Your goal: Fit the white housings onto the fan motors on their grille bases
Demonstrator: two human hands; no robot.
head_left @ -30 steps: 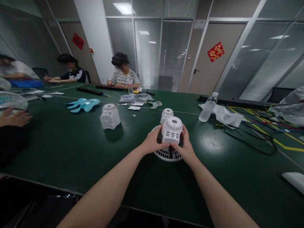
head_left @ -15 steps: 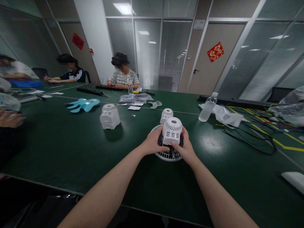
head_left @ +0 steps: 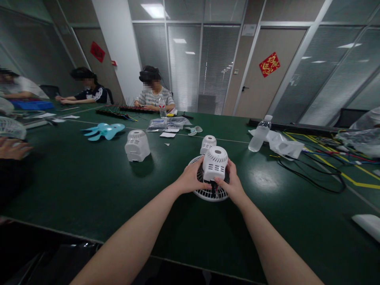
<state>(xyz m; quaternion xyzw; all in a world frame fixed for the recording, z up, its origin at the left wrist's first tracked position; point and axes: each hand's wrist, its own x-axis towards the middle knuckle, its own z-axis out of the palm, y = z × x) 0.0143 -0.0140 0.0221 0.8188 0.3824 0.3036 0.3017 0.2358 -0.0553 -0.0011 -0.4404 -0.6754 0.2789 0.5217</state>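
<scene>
Head view: we have blue blades [head_left: 107, 131], a white housing [head_left: 137, 147], then our left hand [head_left: 191, 178] gripping a vented cover [head_left: 215, 163] over a grille [head_left: 206, 195], a second cover [head_left: 207, 144] just behind, our right hand [head_left: 234, 184] sharing the grip, then a bottle [head_left: 259, 136].

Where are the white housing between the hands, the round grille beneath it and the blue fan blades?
White housing [head_left: 215, 163]: head view, middle of its vented front.
Round grille [head_left: 207, 195]: head view, ribs along its near side.
Blue fan blades [head_left: 105, 129]: head view, where they meet.

The green table [head_left: 97, 202] is carrying a round grille [head_left: 208, 195], a white cover [head_left: 137, 146], some blue fan blades [head_left: 105, 130] and also one plastic bottle [head_left: 259, 137].
</scene>
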